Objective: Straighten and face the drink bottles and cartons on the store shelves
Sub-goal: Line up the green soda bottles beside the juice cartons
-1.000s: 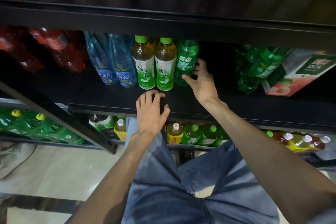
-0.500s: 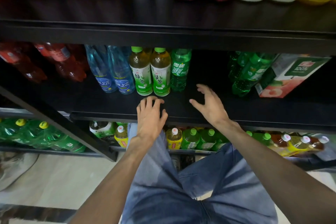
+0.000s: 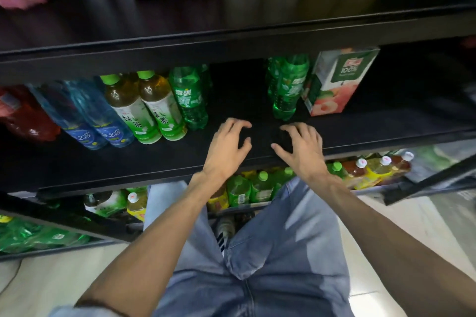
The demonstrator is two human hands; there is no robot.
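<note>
Middle shelf [image 3: 77,162] under both hands, bare gap ahead of fingers. Juice carton [image 3: 334,80] ahead-right of right hand, tilted, likely unfaced. Green soda bottles [image 3: 288,87] just beyond right hand; lone green soda bottle [image 3: 190,98] and tea bottles [image 3: 144,110] ahead-left of left hand, labels fronted. Left hand [image 3: 226,147] and right hand [image 3: 301,149] near, apart, fingers loosely curled, nothing held, judged poised for gap. Bottle tops hidden by upper shelf; rear rows too dark.

- shelf [image 3: 257,33]: dark, smooth, slight sheen
- green soda btls [image 3: 189,100]: clear glossy plastic
- tea btls [image 3: 128,110]: plastic w/ shiny film labels
- juice carton [image 3: 337,80]: printed paperboard, semi-matt
- shorts [image 3: 283,252]: blue denim cloth
- floor [image 3: 51,273]: pale, glossy
</note>
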